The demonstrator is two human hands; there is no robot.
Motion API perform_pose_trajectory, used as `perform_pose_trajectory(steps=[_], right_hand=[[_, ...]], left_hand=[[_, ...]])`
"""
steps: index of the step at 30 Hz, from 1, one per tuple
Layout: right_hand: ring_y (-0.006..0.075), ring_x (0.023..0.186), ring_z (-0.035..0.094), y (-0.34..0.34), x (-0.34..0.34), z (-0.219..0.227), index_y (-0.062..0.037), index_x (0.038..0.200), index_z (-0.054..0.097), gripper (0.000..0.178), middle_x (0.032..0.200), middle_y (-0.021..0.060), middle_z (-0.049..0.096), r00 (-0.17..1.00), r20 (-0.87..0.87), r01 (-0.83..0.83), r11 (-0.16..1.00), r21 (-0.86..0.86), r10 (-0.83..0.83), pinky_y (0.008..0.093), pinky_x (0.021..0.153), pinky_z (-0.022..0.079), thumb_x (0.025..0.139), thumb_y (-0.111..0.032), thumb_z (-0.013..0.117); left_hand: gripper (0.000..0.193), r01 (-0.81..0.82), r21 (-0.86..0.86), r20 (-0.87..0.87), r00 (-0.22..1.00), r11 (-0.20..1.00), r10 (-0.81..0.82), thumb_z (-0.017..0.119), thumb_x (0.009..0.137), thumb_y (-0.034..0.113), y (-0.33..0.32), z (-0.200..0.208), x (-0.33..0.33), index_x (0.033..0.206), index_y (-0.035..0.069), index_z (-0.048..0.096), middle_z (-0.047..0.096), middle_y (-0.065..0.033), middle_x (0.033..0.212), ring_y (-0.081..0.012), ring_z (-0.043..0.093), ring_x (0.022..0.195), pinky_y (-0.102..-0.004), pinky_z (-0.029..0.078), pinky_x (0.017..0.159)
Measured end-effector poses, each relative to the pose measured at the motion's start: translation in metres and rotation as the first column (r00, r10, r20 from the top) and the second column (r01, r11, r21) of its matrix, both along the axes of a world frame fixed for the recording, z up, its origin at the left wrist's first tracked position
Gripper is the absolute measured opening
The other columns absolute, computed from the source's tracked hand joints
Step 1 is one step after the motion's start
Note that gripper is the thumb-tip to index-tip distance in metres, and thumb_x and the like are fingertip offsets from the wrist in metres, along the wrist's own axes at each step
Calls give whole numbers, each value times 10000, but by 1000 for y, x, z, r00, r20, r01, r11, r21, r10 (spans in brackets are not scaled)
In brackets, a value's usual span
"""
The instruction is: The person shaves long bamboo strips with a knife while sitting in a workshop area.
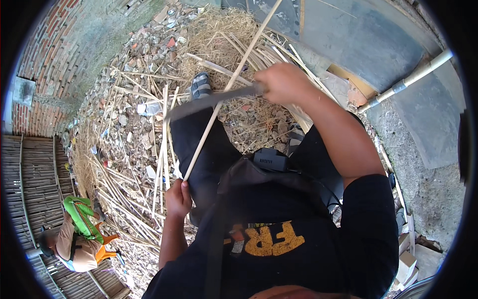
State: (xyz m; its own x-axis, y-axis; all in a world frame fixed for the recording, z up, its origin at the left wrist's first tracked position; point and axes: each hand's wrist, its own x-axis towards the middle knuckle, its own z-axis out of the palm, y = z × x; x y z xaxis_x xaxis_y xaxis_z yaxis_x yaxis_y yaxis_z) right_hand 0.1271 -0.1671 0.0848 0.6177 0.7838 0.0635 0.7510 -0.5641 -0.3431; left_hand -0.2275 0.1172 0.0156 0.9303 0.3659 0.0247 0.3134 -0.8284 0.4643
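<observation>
My left hand (178, 198) is closed round the near end of a long, pale bamboo strip (202, 141), beside my left thigh. The strip slants up and away to the right, past the top of the view. In front of me my right hand (284, 82) grips a machete by its handle, which the fingers mostly hide. Its broad, dark blade (199, 104) points left and crosses the strip above my left knee. Whether blade and strip touch, I cannot tell.
Loose bamboo strips (162, 149) lie over rubble on the left, with more ahead beside a heap of shavings (219, 37). At lower left a person in green trousers (82, 219) sits on an orange stool (105, 249). Grey sheets (363, 40) and a pole (413, 77) stand right.
</observation>
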Motion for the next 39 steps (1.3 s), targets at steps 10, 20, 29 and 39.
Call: perform_pose_trajectory(steps=[10, 20, 29, 39], right_hand=[[336, 782, 694, -10, 12, 7, -120, 1047, 711, 288, 824, 143, 707, 990, -44, 137, 988, 77, -134, 458, 699, 549, 764, -166, 684], [365, 807, 685, -32, 64, -24, -42, 1060, 701, 324, 902, 216, 714, 924, -193, 360, 921, 146, -331, 429, 775, 547, 789, -219, 711], [314, 799, 689, -14, 16, 9, -120, 950, 700, 179, 804, 123, 693, 997, -76, 2, 1000, -17, -3, 443, 723, 536, 781, -178, 695], [362, 849, 694, -36, 58, -13, -71, 1156, 704, 389, 907, 200, 714, 932, -135, 362, 883, 299, -337, 438, 797, 556, 791, -201, 668]], left_hand=[[363, 0, -27, -3, 1000, 1000, 0, 458, 1054, 281, -2, 1, -4, 789, 38, 515, 536, -215, 591, -460, 557, 565, -500, 401, 514], [348, -24, 41, 45, 999, 999, 22, 483, 1045, 271, -7, -2, 2, 787, 39, 511, 558, -222, 617, -467, 572, 585, -514, 424, 530], [356, -5, 22, 22, 1000, 1000, 5, 462, 1050, 287, -4, -4, -3, 801, 40, 516, 556, -228, 622, -477, 564, 579, -524, 417, 528], [367, 12, 11, 40, 999, 1000, -12, 459, 1047, 301, 1, -7, 0, 803, 33, 518, 556, -230, 619, -477, 571, 589, -518, 419, 526]])
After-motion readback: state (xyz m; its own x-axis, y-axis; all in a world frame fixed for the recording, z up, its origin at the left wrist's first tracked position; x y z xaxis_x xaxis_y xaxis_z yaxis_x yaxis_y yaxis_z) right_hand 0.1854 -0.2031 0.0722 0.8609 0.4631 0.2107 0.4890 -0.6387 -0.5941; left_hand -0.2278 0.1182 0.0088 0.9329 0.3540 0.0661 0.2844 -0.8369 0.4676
